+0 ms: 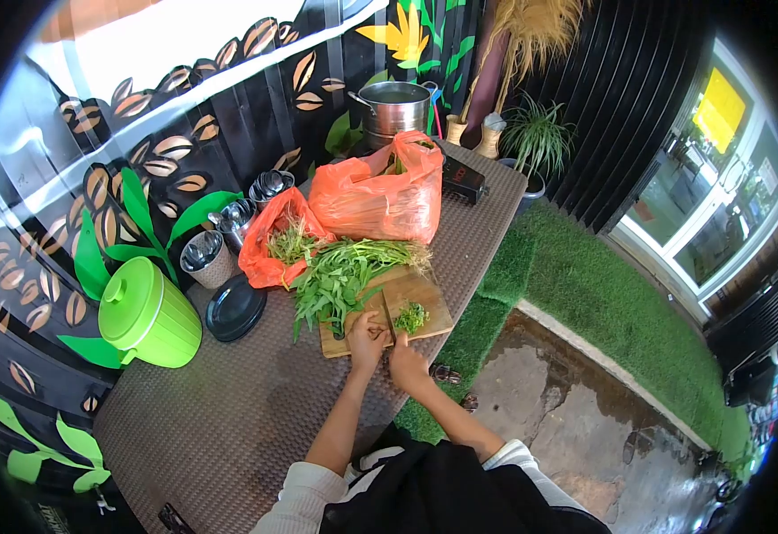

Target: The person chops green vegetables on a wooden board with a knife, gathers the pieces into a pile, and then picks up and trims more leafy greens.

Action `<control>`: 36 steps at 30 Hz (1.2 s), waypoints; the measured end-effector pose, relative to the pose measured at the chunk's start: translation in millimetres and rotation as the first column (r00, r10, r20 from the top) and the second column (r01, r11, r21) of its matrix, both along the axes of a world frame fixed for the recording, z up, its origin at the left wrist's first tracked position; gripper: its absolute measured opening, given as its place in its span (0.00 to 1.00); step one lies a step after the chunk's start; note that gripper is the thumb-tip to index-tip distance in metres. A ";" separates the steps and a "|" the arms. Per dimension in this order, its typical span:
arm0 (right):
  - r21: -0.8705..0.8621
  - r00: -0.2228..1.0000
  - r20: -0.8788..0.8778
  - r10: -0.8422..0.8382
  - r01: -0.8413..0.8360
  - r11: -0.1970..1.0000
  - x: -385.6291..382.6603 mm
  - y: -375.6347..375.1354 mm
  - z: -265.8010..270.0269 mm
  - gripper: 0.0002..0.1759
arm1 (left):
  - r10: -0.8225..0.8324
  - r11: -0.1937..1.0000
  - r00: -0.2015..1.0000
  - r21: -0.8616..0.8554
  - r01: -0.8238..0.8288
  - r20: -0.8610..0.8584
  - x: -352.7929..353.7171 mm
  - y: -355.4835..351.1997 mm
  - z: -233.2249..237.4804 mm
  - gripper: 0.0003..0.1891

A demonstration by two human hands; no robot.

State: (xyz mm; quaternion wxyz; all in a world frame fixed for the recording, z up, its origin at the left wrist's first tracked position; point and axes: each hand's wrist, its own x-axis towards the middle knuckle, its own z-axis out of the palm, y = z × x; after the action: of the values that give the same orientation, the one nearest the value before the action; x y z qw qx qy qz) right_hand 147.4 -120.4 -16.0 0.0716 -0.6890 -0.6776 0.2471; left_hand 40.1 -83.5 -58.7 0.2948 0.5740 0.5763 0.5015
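On the brown woven table lies a wooden cutting board (429, 303). My right hand (409, 367) is closed round the handle of a knife (387, 313), whose blade points away from me over the board. Just left of the blade, my left hand (368, 342) has its fingers bent and pressed together at the board's near edge; what they hold is too small to make out. Chopped greens (411, 317) form a small pile right of the knife. A bunch of long leafy greens (344, 276) lies across the board's far left part, roots toward the right.
Orange plastic bags (378, 200) stand beyond the board. Leftward are a black plate (236, 308), cups of cutlery (206, 254) and a green lidded bucket (153, 316). A metal pot (396, 111) and a black box (465, 181) sit at the far end.
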 end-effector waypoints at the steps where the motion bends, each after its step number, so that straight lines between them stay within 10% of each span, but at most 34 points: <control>1: -0.020 0.999 -0.017 -0.044 0.044 0.999 -1.6 -1.0 -2.6 0.17 | 0.013 1.000 0.999 0.001 -0.013 -0.040 0.5 -1.8 0.8 0.23; 8: -0.025 0.997 0.019 0.073 -0.072 0.997 4.9 -2.0 20.9 0.18 | 0.045 0.982 0.979 0.188 -0.006 -0.200 -0.5 -13.1 4.2 0.22; 16: -0.038 0.996 0.017 0.084 -0.083 0.996 3.5 11.7 7.4 0.22 | 0.026 0.999 0.999 -0.037 -0.026 0.022 -1.1 -4.5 9.3 0.22; 36: -0.075 0.999 0.014 0.041 -0.040 0.996 -1.9 9.2 -1.3 0.21 | -0.004 1.000 0.996 0.016 0.005 -0.093 -7.9 -7.0 -0.4 0.15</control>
State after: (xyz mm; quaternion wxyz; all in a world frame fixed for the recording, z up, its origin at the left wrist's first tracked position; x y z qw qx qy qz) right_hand 145.5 -111.2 -17.3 0.0355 -0.6791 -0.6824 0.2681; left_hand 32.1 -90.5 -59.1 0.2642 0.6003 0.5840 0.4783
